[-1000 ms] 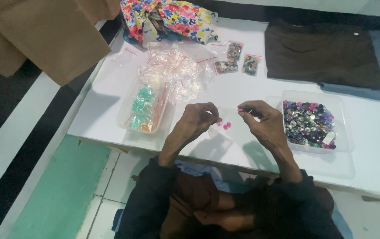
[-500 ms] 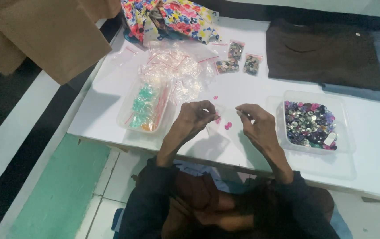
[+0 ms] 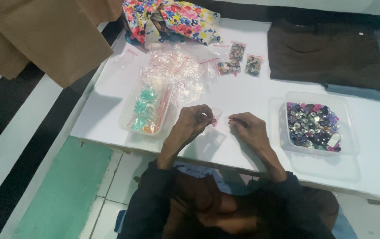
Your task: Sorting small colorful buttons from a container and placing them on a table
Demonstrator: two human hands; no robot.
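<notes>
two bare hands meet over the near edge of a white table, seen from above by the person's own head camera. the left hand has its fingers curled and pinched on a small clear plastic bag, holding it up off the tabletop so that its mouth faces the other hand; something pink shows inside or at its edge. the right hand rests low on the table just beside it, fingertips pressed together as if pinching a tiny pink piece, though the piece itself is too small to tell.

within easy reach on the right sits a clear tub of mixed buttons, purple, pink and silver. to the left, a second clear tub holds green and orange pieces, and a heap of empty clear bags lies behind it. three small filled bags lie farther back in a loose row, set apart from the working space. a flowered cloth and a folded brown garment lie at the far side.
</notes>
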